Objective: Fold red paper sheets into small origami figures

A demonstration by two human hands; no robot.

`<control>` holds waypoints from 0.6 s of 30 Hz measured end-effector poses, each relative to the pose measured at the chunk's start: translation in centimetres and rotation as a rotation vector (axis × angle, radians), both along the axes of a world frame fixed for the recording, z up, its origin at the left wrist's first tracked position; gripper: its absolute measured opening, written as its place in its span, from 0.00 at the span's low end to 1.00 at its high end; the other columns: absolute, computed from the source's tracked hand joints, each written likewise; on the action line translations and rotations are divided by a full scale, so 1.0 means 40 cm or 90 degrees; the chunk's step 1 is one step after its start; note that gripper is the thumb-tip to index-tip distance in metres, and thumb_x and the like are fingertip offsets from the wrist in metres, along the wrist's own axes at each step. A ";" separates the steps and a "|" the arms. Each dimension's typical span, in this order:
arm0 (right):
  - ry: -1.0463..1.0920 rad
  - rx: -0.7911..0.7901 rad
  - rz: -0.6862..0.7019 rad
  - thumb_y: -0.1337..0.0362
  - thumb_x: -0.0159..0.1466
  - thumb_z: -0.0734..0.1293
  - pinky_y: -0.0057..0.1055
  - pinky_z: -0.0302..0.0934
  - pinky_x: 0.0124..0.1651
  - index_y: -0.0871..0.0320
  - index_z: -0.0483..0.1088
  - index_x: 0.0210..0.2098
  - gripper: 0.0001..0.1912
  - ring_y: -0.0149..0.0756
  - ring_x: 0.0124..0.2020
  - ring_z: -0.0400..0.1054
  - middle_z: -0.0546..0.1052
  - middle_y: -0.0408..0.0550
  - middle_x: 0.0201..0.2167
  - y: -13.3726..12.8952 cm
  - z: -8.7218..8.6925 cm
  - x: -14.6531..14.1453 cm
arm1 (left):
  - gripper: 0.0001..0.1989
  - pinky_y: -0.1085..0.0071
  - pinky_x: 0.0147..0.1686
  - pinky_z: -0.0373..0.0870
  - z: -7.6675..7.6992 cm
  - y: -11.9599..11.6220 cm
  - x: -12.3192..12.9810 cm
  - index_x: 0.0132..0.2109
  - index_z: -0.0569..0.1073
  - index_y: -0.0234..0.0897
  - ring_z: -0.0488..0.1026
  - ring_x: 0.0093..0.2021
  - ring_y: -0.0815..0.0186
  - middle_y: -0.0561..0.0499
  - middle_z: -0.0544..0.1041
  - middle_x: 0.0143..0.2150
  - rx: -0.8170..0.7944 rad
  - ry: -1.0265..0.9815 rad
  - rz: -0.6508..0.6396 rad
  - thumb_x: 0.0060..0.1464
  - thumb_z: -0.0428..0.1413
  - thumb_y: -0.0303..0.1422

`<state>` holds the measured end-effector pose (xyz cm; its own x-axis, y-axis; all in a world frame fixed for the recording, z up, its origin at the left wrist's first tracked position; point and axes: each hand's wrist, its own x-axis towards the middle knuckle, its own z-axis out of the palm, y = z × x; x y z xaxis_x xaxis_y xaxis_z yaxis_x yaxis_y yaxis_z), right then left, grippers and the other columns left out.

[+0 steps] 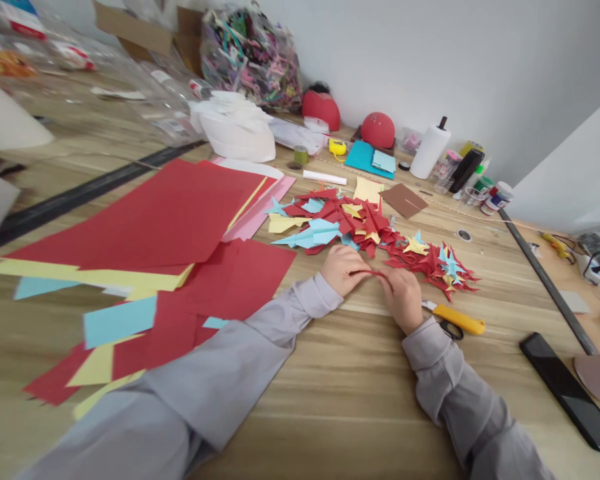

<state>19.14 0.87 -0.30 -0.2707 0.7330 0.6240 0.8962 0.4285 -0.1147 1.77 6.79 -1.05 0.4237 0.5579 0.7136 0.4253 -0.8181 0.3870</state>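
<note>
Red paper: A small folded red paper [374, 272] is bridging the gap between the 2 hands, near the middle of the tabletop [330, 407]; whether it is touching the surface, I cannot tell.
Left hand: The left hand [344, 268] is pinching 1 end of the red paper, its fingers closing narrowly on it.
Right hand: The right hand [403, 293] is holding the other end, its fingers likewise pressing close together.
Step in hand: Judging by the grip, the person is probably creasing or shaping a fold.
Next move: The fold is likely calling for a firm pinch at both ends and even pressure, without twisting the thin paper.
Folded shapes: A loose heap of red, blue and yellow folded shapes [325, 228] is lying just beyond the left hand.
Paper stars: A heap of paper stars [450, 265] is lying beyond the right hand.
Red sheets: Large red sheets [145, 213] are lying to the left, with a blue strip [120, 321] among the smaller pieces nearer the person.
Yellow knife: A yellow knife [459, 319] is lying beside the right wrist, next to a black loop [451, 329], perhaps a scissor handle.
Hard to see: The fingers are covering most of the red paper, so its creases are not showing; the heaps are overlapping too tightly for counting; the lower edge is cutting off both sleeves [250, 347].
</note>
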 end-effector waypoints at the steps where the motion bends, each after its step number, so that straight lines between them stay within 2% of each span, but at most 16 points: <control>1: 0.005 -0.008 0.000 0.62 0.66 0.58 0.31 0.56 0.35 0.59 0.73 0.37 0.12 0.36 0.33 0.68 0.77 0.49 0.31 0.002 -0.003 0.001 | 0.10 0.60 0.43 0.59 0.000 -0.001 0.000 0.30 0.77 0.40 0.71 0.34 0.65 0.52 0.78 0.27 -0.001 0.001 0.012 0.53 0.55 0.39; 5: -0.016 -0.021 0.010 0.63 0.66 0.58 0.32 0.56 0.36 0.58 0.73 0.37 0.12 0.36 0.32 0.68 0.78 0.49 0.30 0.002 -0.006 0.002 | 0.06 0.50 0.53 0.48 0.007 -0.018 0.001 0.35 0.77 0.45 0.69 0.44 0.59 0.53 0.80 0.37 0.065 0.063 0.069 0.52 0.55 0.36; 8: -0.031 -0.014 0.019 0.63 0.66 0.58 0.33 0.55 0.36 0.58 0.73 0.37 0.12 0.37 0.32 0.68 0.78 0.49 0.30 -0.001 -0.003 0.000 | 0.08 0.46 0.56 0.42 0.014 -0.030 0.004 0.38 0.76 0.46 0.68 0.47 0.59 0.54 0.79 0.41 0.122 0.109 0.053 0.53 0.53 0.32; 12: -0.016 -0.028 0.017 0.63 0.66 0.58 0.32 0.55 0.36 0.58 0.73 0.37 0.12 0.36 0.33 0.68 0.78 0.49 0.30 -0.002 -0.001 -0.002 | 0.08 0.49 0.57 0.43 0.016 -0.030 0.006 0.36 0.76 0.44 0.70 0.41 0.62 0.54 0.80 0.34 0.130 0.125 0.026 0.54 0.52 0.30; 18: -0.009 -0.039 0.009 0.62 0.65 0.59 0.32 0.55 0.36 0.57 0.73 0.36 0.12 0.36 0.32 0.68 0.78 0.49 0.29 -0.001 -0.003 -0.002 | 0.09 0.55 0.53 0.50 0.012 -0.025 0.006 0.35 0.75 0.41 0.69 0.36 0.64 0.52 0.78 0.30 0.136 0.141 0.027 0.54 0.50 0.29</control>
<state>19.07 0.82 -0.41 -0.2900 0.7660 0.5737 0.8919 0.4337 -0.1283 2.02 5.80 -0.58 0.5611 0.4261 0.7097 0.5158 -0.8505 0.1028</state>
